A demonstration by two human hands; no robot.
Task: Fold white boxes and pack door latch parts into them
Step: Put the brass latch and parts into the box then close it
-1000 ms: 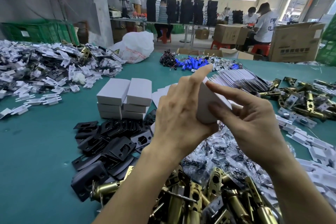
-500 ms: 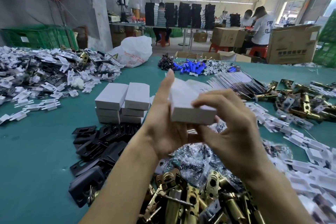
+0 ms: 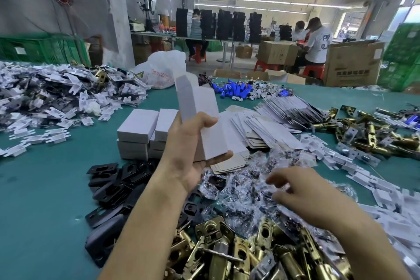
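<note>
My left hand [image 3: 188,152] holds a folded white box [image 3: 200,116] upright above the table, thumb across its front, its top flap standing open. My right hand [image 3: 302,195] has dropped to the pile of small clear plastic bags [image 3: 250,186] of screws, fingers curled down into them; the hand is blurred and I cannot see whether it pinches a bag. Brass latch bolts [image 3: 227,254] lie heaped at the near edge. Black strike plates [image 3: 113,186] lie left of my left arm. A stack of closed white boxes [image 3: 141,136] stands behind them.
Flat unfolded box blanks [image 3: 272,120] fan out behind the bags. White plastic parts [image 3: 56,98] are heaped at the far left, more brass latches [image 3: 368,134] at the right, blue pieces [image 3: 236,92] at the back. The green table top [image 3: 41,188] shows at left. People work at far benches.
My right hand let go of the box and moved down to the plastic bags. My left hand alone now holds the box, turned upright with its flap open.
</note>
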